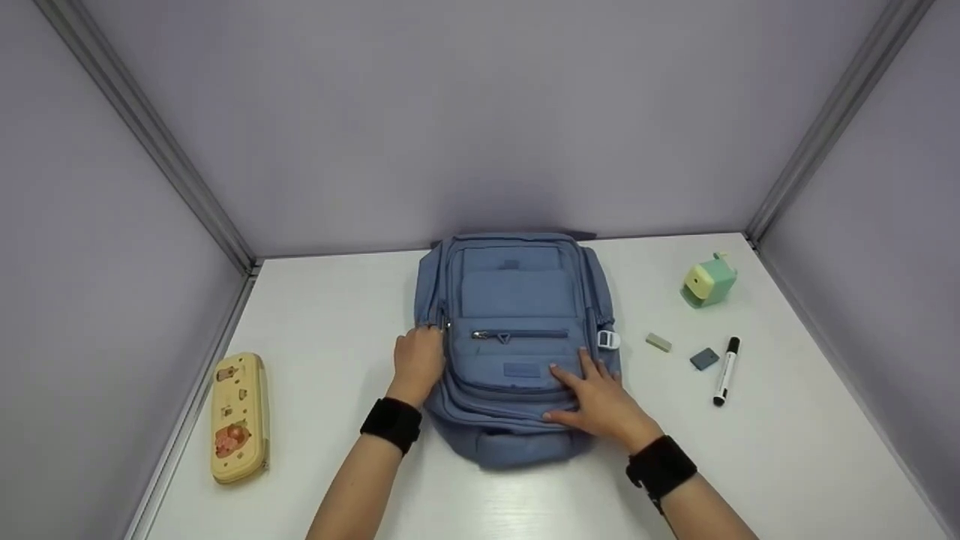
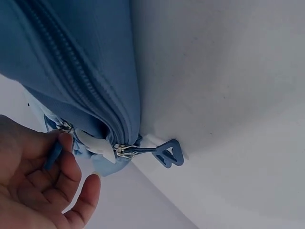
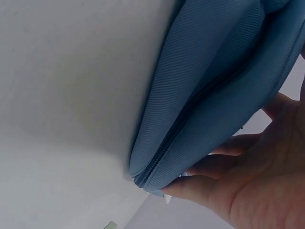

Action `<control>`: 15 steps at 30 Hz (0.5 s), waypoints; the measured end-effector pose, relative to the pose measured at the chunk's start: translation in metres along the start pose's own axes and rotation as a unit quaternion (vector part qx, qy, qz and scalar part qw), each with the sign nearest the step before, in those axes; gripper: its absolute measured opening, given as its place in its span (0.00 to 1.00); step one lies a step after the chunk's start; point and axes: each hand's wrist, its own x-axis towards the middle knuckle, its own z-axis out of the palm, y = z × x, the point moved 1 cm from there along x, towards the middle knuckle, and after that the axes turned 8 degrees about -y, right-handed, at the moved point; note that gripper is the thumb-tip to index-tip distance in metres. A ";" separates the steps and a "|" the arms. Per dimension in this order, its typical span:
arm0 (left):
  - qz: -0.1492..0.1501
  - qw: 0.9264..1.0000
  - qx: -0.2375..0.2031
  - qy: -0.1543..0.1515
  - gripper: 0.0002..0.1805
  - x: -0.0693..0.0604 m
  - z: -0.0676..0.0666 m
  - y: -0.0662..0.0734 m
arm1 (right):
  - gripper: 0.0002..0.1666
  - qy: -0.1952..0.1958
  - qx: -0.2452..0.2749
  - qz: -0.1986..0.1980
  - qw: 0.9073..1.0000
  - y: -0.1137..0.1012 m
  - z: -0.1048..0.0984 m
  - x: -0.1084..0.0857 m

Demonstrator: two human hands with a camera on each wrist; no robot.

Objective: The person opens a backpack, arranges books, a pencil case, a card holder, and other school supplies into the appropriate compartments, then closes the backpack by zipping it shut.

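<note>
A blue backpack point(image 1: 517, 292) lies front up on the white table. At its left side my left hand point(image 1: 420, 364) pinches a blue zipper pull point(image 2: 53, 155) between thumb and fingers, as the left wrist view shows. A second zipper pull point(image 2: 169, 152), with a cut-out triangular tab, hangs loose beside it. My right hand point(image 1: 600, 401) rests with spread fingers on the lower right of the backpack's front. In the right wrist view, a zipper seam point(image 3: 190, 105) runs along the bag's side below those fingers point(image 3: 190, 188).
A yellow pencil case point(image 1: 240, 416) lies at the left. To the right are a green and yellow pencil sharpener point(image 1: 709, 283), a small pale block point(image 1: 658, 342), a dark grey-blue block point(image 1: 705, 359) and a black-and-white marker point(image 1: 726, 371). Grey panels point(image 1: 487, 112) stand around the table.
</note>
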 end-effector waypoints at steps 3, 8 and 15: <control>-0.007 1.000 0.008 -0.018 0.03 -0.007 -0.004 0.004 | 0.53 -0.002 -0.002 -0.001 1.000 0.000 -0.001 0.001; 0.000 1.000 0.029 -0.008 0.05 -0.020 -0.010 0.011 | 0.53 -0.001 -0.002 0.001 1.000 0.000 -0.002 0.000; -0.022 0.999 0.032 -0.033 0.07 -0.031 -0.018 0.024 | 0.54 -0.002 0.000 0.005 1.000 0.000 -0.001 -0.001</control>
